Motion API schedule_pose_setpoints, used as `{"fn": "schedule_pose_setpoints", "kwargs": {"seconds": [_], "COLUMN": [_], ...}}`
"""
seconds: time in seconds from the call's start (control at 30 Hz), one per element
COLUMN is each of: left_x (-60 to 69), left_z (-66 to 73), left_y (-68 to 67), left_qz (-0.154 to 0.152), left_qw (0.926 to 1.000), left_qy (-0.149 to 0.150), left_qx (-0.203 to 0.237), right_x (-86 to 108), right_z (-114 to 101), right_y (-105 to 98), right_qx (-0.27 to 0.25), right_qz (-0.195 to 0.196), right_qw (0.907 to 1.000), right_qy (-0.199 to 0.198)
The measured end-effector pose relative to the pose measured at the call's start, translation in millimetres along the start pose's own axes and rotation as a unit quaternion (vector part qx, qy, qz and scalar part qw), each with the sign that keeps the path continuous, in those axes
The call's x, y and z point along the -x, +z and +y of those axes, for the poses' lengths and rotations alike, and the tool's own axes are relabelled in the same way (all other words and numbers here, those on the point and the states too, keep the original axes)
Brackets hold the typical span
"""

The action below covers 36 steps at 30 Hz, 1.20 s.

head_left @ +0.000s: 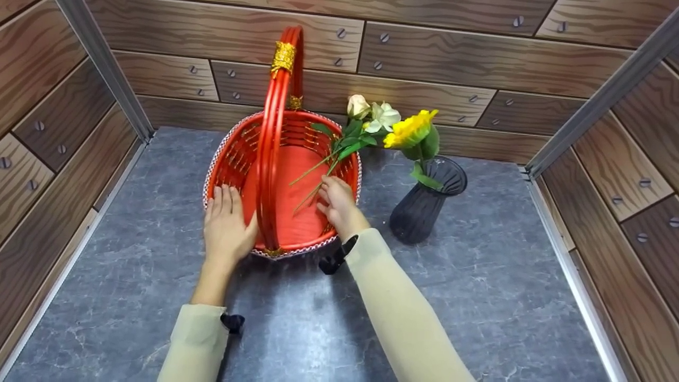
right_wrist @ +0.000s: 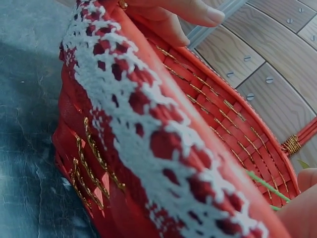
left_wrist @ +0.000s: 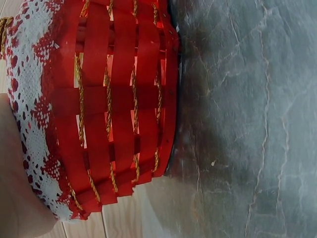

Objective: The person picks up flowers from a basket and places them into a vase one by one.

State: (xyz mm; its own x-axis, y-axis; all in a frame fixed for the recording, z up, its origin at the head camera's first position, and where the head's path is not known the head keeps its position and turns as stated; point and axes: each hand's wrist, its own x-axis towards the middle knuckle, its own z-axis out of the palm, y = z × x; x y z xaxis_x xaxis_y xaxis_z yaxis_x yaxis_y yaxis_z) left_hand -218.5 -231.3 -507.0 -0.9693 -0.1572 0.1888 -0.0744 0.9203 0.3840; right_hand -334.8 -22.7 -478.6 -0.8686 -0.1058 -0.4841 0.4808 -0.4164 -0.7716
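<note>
A red woven basket point(head_left: 297, 233) with a tall arched handle and white lace trim stands in the middle. My left hand point(head_left: 228, 225) rests on its left front rim, fingers straight. At the right front rim, my right hand point(head_left: 339, 204) holds the thin green stems point(right_wrist: 267, 186) of a spray with a cream rose point(head_left: 358, 106) and an open white flower point(head_left: 383, 117). The stem ends hang over the basket's inside, and the blooms lean past its back right rim. In the right wrist view, the stems run in between thumb and finger, partly hidden.
Right of the basket stands a dark ribbed glass vase point(head_left: 416, 215) with a yellow flower point(head_left: 411, 130) in it. Wood-patterned panels point(head_left: 424, 50) enclose the back and sides of the grey marbled surface point(head_left: 498, 286). Metal strips run along the corners.
</note>
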Motion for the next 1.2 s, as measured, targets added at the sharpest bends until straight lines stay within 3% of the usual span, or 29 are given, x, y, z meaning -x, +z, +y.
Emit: {"fn": "schedule_pose_setpoints", "kwargs": {"seconds": [0.33, 0.53, 0.83, 1.2], "left_x": [0.0, -0.5, -1.6, -1.2], "left_z": [-1.9, 0.2, 0.8, 1.1], "left_y": [-0.3, -1.3, -1.0, -0.2], "left_qz": [0.009, -0.002, -0.004, 0.011], "left_qw": [1.0, 1.0, 1.0, 0.9999], "left_qy": [0.0, -0.003, -0.005, -0.006], "left_qx": [-0.004, -0.004, -0.003, 0.001], "right_x": [-1.4, -1.9, -3.8, 0.7], "right_z": [1.7, 2.5, 1.5, 4.5], "right_y": [3.1, 2.2, -0.6, 0.6], "right_qx": [-0.024, -0.058, -0.113, -0.084], "right_qz": [-0.005, -0.002, -0.043, -0.062], "right_qw": [0.9997, 0.9979, 0.9915, 0.9918], "right_qy": [-0.009, -0.028, -0.049, -0.074]}}
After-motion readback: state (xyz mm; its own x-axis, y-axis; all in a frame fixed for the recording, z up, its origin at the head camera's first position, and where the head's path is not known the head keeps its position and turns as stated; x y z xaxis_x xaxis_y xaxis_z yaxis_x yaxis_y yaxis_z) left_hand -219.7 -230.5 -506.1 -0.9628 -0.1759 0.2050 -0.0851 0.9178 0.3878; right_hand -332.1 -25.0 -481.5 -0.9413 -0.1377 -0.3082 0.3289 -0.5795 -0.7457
